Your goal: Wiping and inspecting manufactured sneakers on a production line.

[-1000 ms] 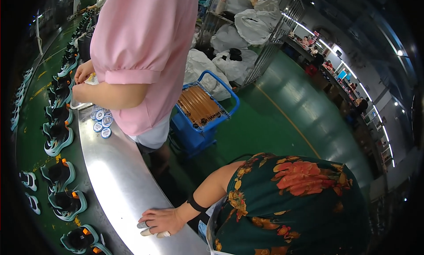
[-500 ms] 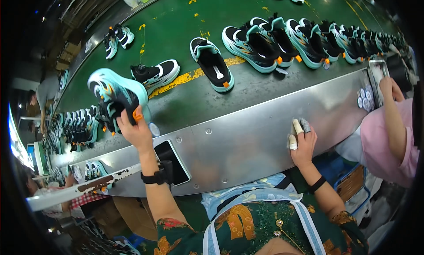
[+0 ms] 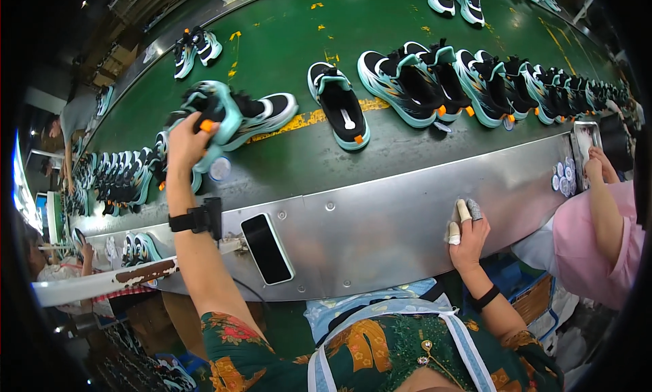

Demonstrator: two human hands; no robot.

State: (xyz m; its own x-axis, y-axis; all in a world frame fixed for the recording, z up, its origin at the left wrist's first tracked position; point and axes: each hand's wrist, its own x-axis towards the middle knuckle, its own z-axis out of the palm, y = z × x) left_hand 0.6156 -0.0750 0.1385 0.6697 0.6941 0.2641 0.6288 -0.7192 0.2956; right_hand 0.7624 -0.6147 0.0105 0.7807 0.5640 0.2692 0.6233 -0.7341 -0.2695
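My left hand (image 3: 185, 142) reaches out over the green conveyor belt (image 3: 285, 32) and grips a teal, white and black sneaker (image 3: 212, 110) by its heel, with a second sneaker (image 3: 266, 115) of the same kind just behind it. My right hand (image 3: 466, 230) rests on the steel ledge (image 3: 380, 222) in front of the belt. Its fingers are curled, some wrapped in white tape, and they pinch a small grey piece (image 3: 473, 208). A black band sits on each wrist.
A row of matching sneakers (image 3: 435, 76) lies on the belt to the right, more pairs at the left (image 3: 125, 178). A dark phone (image 3: 267, 248) lies on the ledge. A person in pink (image 3: 601, 225) works at the right beside round discs (image 3: 562, 176).
One second ago the view faced the person in pink and the aisle; it has swung to the belt. Since half a second ago my left hand with the sneaker has shifted slightly right.
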